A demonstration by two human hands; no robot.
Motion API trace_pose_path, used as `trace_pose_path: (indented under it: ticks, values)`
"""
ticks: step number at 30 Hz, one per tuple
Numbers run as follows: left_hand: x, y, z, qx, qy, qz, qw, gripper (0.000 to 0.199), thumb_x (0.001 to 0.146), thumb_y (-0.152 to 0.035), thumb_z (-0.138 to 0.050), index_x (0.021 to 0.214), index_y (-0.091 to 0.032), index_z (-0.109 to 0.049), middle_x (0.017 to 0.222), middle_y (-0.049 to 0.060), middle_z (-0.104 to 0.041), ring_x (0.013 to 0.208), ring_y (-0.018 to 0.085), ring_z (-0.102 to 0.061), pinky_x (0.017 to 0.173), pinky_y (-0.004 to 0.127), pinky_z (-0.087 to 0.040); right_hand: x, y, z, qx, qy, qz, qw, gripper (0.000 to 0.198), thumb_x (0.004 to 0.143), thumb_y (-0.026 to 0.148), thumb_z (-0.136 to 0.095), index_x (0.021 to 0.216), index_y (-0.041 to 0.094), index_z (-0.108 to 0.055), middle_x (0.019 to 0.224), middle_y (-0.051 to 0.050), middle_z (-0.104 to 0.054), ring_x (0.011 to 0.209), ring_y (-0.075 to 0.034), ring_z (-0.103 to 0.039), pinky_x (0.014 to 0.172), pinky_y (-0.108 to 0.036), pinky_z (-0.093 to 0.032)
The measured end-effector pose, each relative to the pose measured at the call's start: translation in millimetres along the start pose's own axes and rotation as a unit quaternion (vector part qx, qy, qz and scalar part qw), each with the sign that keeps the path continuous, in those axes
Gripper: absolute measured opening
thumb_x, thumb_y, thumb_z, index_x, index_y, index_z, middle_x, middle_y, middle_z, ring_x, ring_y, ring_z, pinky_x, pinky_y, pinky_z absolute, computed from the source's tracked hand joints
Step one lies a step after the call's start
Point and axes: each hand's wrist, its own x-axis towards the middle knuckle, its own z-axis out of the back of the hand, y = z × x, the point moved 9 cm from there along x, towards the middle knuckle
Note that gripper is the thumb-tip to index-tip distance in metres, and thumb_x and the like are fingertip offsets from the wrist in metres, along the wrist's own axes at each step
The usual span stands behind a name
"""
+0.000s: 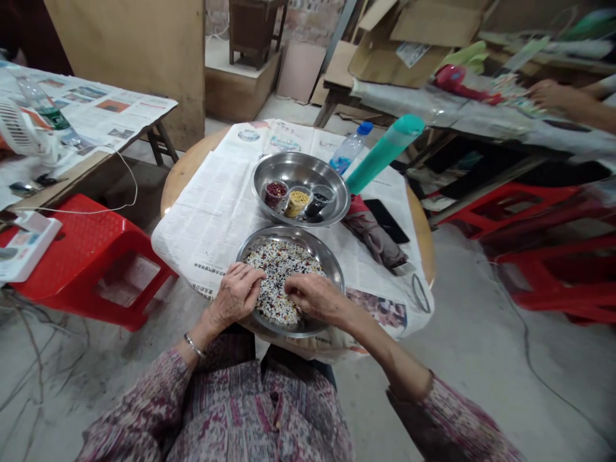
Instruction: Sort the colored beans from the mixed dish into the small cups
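Observation:
A shallow steel bowl (338,273) stands at the near edge of the round table, holding a mix of small white, black, red and yellow grains or beads (282,263). Over its left side, my left hand (239,292) is closed, thumb and fingers drawn together. My right hand (312,296) reaches in from the right with curled, pinched fingers at the mix. Whatever either hand holds is too small or hidden to name. Just behind is a larger steel bowl (301,163) with three clear cups: dark red pieces (276,190), yellow pieces (298,200) and black pieces (318,204).
Newspaper (202,212) covers the table. At the right are a water bottle (349,151), a green tube (385,154), a phone (386,220) and a folded umbrella (375,237). Red stools (96,256) flank the table. Another person's hand (553,96) works at the bench behind right.

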Motion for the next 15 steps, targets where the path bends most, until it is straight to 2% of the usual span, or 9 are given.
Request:
trace_pose_path:
  ticks: [4, 7, 9, 11, 15]
  values:
    - [0, 1, 0, -0.009, -0.003, 0.001, 1.000, 0.017, 0.095, -0.011, -0.044, 0.099, -0.019, -0.058, 0.085, 0.004, -0.066, 0.083, 0.020, -0.061, 0.084, 0.037, -0.047, 11, -34, 54, 0.038, -0.147, -0.078, 0.985, 0.017, 0.084, 0.014, -0.056, 0.085, 0.021, -0.071, 0.085, -0.003, -0.074, 0.077, -0.017, -0.066, 0.072, -0.030, -0.048]
    - [-1, 3, -1, -0.011, -0.005, 0.010, 1.000, 0.016, 0.095, -0.012, -0.045, 0.098, -0.020, -0.058, 0.085, 0.004, -0.066, 0.083, 0.020, -0.061, 0.084, 0.037, -0.048, 24, -58, 99, 0.072, -0.269, -0.133, 0.951, 0.016, 0.084, 0.025, -0.059, 0.088, 0.021, -0.074, 0.082, -0.003, -0.075, 0.071, -0.017, -0.066, 0.069, -0.031, -0.049]
    - [-1, 4, -1, -0.011, -0.007, 0.012, 1.000, 0.015, 0.095, -0.012, -0.044, 0.098, -0.020, -0.057, 0.085, 0.004, -0.066, 0.082, 0.020, -0.061, 0.084, 0.037, -0.048, 37, -71, 123, 0.068, -0.323, -0.161, 0.930, 0.018, 0.083, 0.027, -0.060, 0.090, 0.020, -0.076, 0.083, -0.005, -0.076, 0.073, -0.018, -0.067, 0.071, -0.032, -0.050]
    - [-1, 3, 0, -0.009, -0.012, 0.007, 1.000, 0.016, 0.095, -0.012, -0.044, 0.097, -0.019, -0.057, 0.084, 0.004, -0.066, 0.081, 0.019, -0.060, 0.084, 0.037, -0.048, 53, -83, 140, 0.044, -0.344, -0.193, 0.918, 0.021, 0.083, 0.028, -0.060, 0.092, 0.020, -0.077, 0.084, -0.006, -0.076, 0.076, -0.020, -0.068, 0.073, -0.034, -0.051]
    - [0, 0, 1, 0.001, -0.015, -0.009, 1.000, 0.016, 0.094, -0.012, -0.043, 0.097, -0.018, -0.058, 0.082, 0.004, -0.064, 0.081, 0.020, -0.060, 0.083, 0.037, -0.048, 79, -107, 161, -0.045, -0.339, -0.263, 0.902, 0.024, 0.081, 0.025, -0.058, 0.094, 0.021, -0.078, 0.093, -0.009, -0.076, 0.089, -0.025, -0.067, 0.080, -0.041, -0.051]
